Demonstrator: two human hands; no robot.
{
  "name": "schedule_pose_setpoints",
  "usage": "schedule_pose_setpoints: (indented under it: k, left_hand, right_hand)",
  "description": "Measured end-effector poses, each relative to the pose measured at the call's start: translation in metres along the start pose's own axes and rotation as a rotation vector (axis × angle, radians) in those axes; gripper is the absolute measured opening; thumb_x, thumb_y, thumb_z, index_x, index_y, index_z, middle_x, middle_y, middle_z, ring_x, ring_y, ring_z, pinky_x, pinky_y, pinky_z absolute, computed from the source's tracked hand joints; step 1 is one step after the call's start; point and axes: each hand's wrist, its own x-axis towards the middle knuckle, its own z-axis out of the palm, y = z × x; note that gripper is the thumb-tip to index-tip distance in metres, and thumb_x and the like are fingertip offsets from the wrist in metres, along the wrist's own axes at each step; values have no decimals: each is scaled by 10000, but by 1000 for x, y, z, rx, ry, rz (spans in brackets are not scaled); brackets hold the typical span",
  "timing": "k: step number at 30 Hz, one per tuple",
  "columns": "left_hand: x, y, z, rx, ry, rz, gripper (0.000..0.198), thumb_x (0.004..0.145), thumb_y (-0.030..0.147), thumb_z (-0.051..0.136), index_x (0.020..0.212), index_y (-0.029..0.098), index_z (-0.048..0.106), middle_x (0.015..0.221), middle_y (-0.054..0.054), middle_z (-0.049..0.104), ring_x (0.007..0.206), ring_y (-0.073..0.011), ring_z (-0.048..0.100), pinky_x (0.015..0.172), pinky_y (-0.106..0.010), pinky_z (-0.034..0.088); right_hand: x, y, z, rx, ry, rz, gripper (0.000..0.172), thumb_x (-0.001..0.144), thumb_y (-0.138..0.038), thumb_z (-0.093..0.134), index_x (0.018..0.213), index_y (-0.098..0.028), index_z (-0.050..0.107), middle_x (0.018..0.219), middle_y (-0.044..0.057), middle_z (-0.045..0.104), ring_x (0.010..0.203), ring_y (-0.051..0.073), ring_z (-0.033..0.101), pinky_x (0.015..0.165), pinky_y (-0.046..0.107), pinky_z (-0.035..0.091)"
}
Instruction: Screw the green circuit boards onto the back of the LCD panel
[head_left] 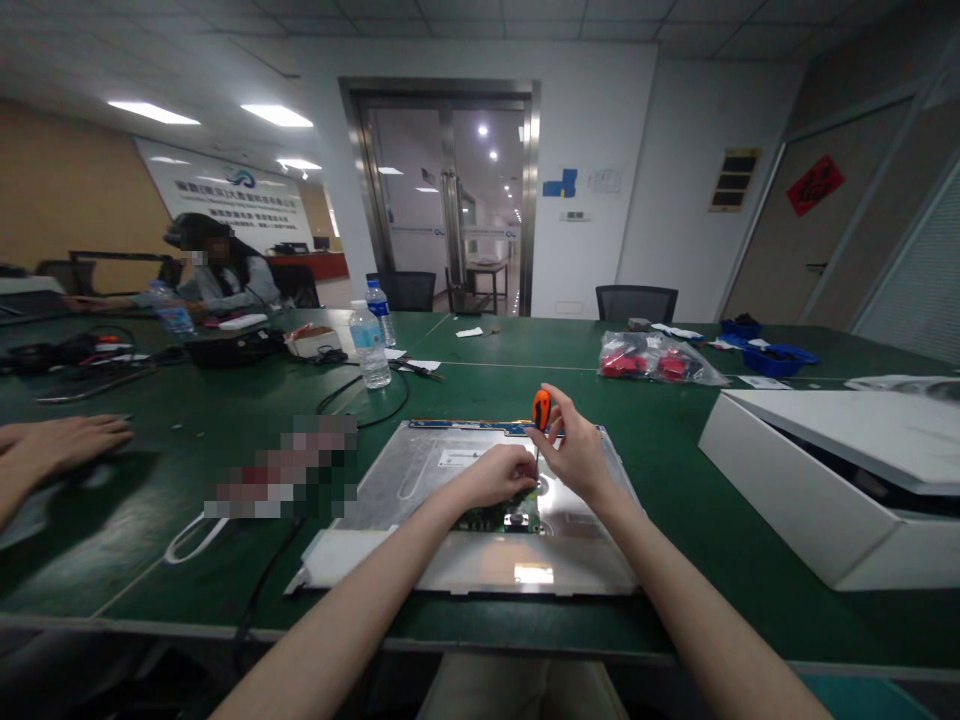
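Observation:
A flat silver metal panel, like the back of a display, lies on the table before me. A green circuit board sits in its lower middle, partly covered by my left hand. My right hand grips an orange-and-black screwdriver, held upright with its shaft pointing down at the panel near the board. My left hand is closed beside the lower end of the shaft, fingertips pinched together. What those fingers hold, if anything, is hidden. A blue strip runs along the panel's far edge.
On the right stands a white box with its lid ajar. Water bottles and black cables are to the left. A bag of red parts lies farther back. Another person's hand rests at far left; someone sits beyond.

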Motion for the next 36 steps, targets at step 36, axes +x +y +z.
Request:
schedule_pose_setpoints:
  k: [36]
  left_hand:
    - [0,0,0,-1,-14,12,76,747,97,594,794,132,643,728,-10,638,658,-139,547,624,-208,397]
  right_hand:
    - [-3,-2,0,-26,-33,0,600,824,-234,501,1399,-161,343,657,-35,589,469,109,503,519,219,383]
